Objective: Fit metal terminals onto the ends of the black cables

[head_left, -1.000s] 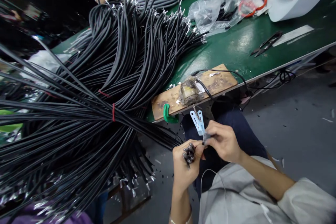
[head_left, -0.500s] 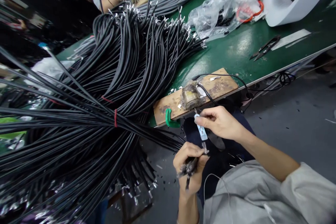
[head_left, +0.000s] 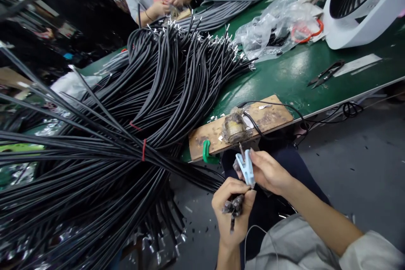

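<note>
Clip of V-shaped pale-blue plastic (head_left: 247, 168) is nr fingertips of L hand (head_left: 240, 221), closed round slim black cables (head_left: 190, 168); R hand (head_left: 268, 171) touches clip (can't tell if pinching). Prob. best: steady L fist, aligned ends.

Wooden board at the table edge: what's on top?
On the board: a brownish lump, a black cord, pale scraps. A green clamp sits at its front edge. Whatever the lump covers is hidden.
</note>
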A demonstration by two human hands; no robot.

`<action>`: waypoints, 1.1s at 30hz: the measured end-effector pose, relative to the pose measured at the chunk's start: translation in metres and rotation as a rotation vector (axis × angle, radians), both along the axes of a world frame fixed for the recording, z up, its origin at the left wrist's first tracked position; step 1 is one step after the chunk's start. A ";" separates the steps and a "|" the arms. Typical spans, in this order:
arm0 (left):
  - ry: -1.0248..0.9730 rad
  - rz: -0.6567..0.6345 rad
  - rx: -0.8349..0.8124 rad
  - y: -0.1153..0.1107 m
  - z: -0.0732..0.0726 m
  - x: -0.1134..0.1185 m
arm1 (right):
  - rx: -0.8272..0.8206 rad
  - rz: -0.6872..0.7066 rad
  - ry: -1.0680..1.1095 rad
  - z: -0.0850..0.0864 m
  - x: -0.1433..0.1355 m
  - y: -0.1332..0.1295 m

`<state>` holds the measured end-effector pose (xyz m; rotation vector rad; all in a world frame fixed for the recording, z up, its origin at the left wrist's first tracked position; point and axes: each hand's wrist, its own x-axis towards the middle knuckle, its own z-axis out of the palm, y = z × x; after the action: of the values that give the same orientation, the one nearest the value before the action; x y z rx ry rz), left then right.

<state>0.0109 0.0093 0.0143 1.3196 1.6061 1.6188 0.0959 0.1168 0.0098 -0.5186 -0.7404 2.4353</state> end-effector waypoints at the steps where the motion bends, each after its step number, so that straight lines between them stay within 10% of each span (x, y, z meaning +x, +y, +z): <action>1: 0.001 0.003 0.001 0.000 0.001 0.000 | -0.015 0.004 0.002 -0.004 0.002 0.000; 7: -0.004 0.010 0.044 -0.003 0.004 0.002 | 0.118 -0.162 -0.152 -0.025 0.038 0.003; 16: 0.112 -0.249 -0.056 -0.009 0.002 -0.007 | 1.358 -0.257 -0.312 0.023 0.068 -0.028; 23: 0.173 -0.134 -0.025 -0.017 0.004 -0.005 | 1.344 -0.359 -0.346 0.011 0.053 -0.033; 29: 0.278 -0.022 -0.126 -0.020 0.004 0.008 | 1.512 -0.773 -0.479 -0.007 0.038 -0.046; 33: 0.223 0.048 -0.141 -0.019 0.006 0.013 | 1.028 -0.675 -0.335 -0.013 0.028 -0.056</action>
<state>0.0241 -0.0102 0.0207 1.4375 1.8596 1.3953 0.1240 0.0613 -0.0034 -0.5998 -1.5041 1.1350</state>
